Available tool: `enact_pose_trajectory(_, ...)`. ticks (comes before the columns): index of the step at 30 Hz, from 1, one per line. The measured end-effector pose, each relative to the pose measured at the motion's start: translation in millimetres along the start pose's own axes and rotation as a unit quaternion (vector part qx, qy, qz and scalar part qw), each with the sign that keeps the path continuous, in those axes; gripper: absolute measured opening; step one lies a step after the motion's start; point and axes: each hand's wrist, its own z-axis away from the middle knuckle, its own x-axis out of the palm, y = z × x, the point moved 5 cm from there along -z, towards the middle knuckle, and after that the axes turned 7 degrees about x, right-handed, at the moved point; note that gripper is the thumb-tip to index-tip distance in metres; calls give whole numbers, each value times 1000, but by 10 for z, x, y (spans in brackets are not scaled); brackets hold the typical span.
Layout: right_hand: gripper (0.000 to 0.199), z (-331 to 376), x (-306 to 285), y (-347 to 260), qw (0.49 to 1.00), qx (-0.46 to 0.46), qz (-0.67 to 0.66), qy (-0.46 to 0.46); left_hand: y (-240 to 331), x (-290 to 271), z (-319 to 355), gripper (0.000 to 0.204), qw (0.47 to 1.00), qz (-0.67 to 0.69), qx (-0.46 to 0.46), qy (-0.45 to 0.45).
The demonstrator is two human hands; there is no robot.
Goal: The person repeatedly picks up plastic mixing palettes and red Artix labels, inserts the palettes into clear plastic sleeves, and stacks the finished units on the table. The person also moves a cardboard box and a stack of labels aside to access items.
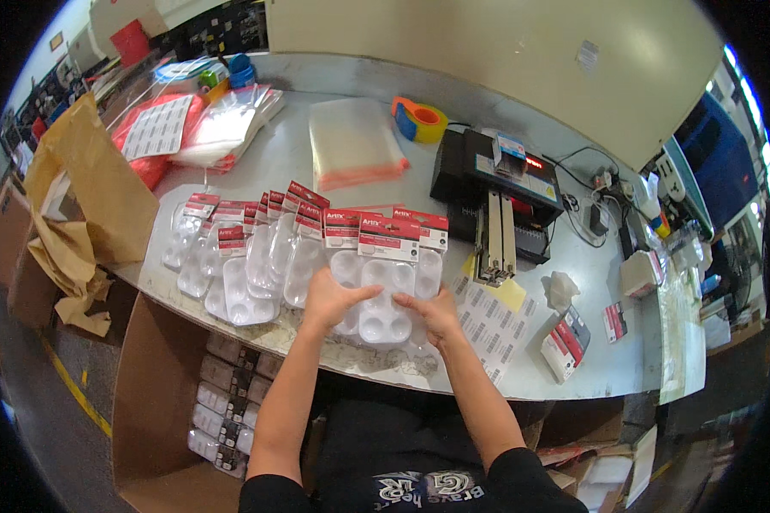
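Note:
Several white plastic paint palettes (387, 295) with round wells, topped by red-and-white header cards, are fanned together at the front middle of the table. My left hand (329, 299) grips their left side, its thumb lying across the front. On the right side, my right hand (432, 315) holds the same bunch, thumb on the face and fingers hidden behind it. Close by on the left, more carded palettes (251, 292) lie overlapping in a loose heap.
Behind the palettes lie clear plastic bags (351, 141) and tape rolls (423, 121). A black machine (500, 188) with a metal arm stands at right, near label sheets (492, 329) and small carded packs (566, 344). An open cardboard box (154, 402) with packed palettes sits below the table's front-left edge.

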Motion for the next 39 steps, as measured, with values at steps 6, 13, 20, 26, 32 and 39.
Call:
enact_pose_trajectory(6,60,127,-73,10,999,-37,9,-30,48,174,113,61,985,3,173,27)
enact_pose_trajectory(13,55,26,-346,253,994,45,-93,-38,143,-162,236,41,969,221,-22,109)
enact_pose_trajectory(20,54,79,-242,180,999,-15,-17,-34,493,201,408,75,992,26,126,13)
enact_pose_trajectory(26,53,179,-409,211,987,-135,25,-87,248,588,209,112,986,-54,106,-113)
enact_pose_trajectory(32,80,569,-662,228,984,9,-75,-164,467,779,588,137,970,183,160,6)
enact_pose_trajectory(39,100,580,-940,421,922,21,240,-302,157,1060,564,136,922,-42,364,-122)
